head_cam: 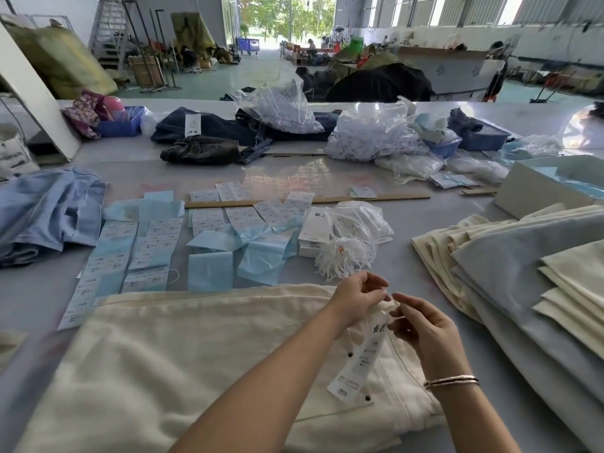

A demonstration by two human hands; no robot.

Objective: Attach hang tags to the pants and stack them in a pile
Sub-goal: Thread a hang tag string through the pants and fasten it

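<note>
The cream pants (170, 364) are lying across the surface (294, 178) in front of you, their near edge cut off. Your left hand (354, 300) and right hand (425, 328) are both pinching the hang tag (361, 361)'s top; its string is too blurred to make out.

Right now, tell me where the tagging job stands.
Done: a pile of folded pants lies at the right, though no tags show on it. In hand: the left hand and right hand pinch the top of a hang tag over cream pants. Left: stacking this pair; blue pants at the left may be waiting.
</note>
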